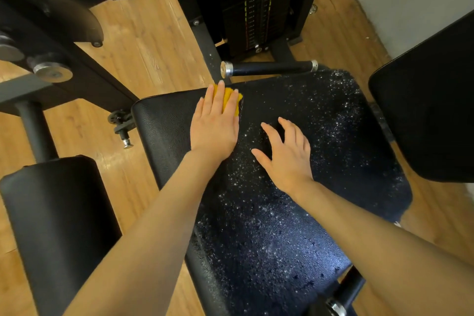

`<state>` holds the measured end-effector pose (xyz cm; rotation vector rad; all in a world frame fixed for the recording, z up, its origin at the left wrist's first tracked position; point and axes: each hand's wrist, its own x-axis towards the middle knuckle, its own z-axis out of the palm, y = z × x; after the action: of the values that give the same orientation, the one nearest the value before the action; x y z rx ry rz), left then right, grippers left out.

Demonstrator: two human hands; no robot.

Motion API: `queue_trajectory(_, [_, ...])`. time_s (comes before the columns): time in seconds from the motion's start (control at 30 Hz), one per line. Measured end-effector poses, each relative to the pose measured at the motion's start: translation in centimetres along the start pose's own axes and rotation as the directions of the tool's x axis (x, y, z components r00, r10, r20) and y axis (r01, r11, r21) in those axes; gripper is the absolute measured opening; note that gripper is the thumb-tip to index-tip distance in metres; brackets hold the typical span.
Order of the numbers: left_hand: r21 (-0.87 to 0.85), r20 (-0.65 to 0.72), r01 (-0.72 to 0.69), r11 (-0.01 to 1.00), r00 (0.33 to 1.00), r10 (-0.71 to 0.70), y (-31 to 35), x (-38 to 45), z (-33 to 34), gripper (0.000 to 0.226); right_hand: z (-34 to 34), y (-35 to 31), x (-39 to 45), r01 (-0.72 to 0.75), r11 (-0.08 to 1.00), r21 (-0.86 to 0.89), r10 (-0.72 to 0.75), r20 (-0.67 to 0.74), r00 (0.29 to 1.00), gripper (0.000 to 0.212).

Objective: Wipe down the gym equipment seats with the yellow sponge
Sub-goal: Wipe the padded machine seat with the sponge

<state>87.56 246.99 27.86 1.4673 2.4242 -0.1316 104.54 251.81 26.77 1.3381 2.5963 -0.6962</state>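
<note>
A black padded seat (320, 151) fills the middle of the view, speckled with white droplets over most of its surface; its left strip looks clean. My left hand (214, 126) lies flat with straight fingers on the yellow sponge (232, 100), pressing it against the seat near the far left edge. Only the sponge's far end shows past my fingertips. My right hand (286, 154) rests spread on the seat's middle, fingers straight, holding nothing.
A black handle bar with metal caps (269, 68) lies just beyond the seat. A weight stack (254, 2) stands behind it. A black back pad (431, 110) is at the right, another pad (56, 220) at lower left, and machine frame arms (64, 64) at upper left over wooden floor.
</note>
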Motion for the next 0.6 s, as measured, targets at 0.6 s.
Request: queue_trajectory(0.6, [-0.061,-0.054,0.177,0.982,0.982,-0.181,0.7,-1.1,0.2,0.055,-0.5,0.6,0.2,0.032,0.999,0.003,-0.032,0.041,0.999,0.058])
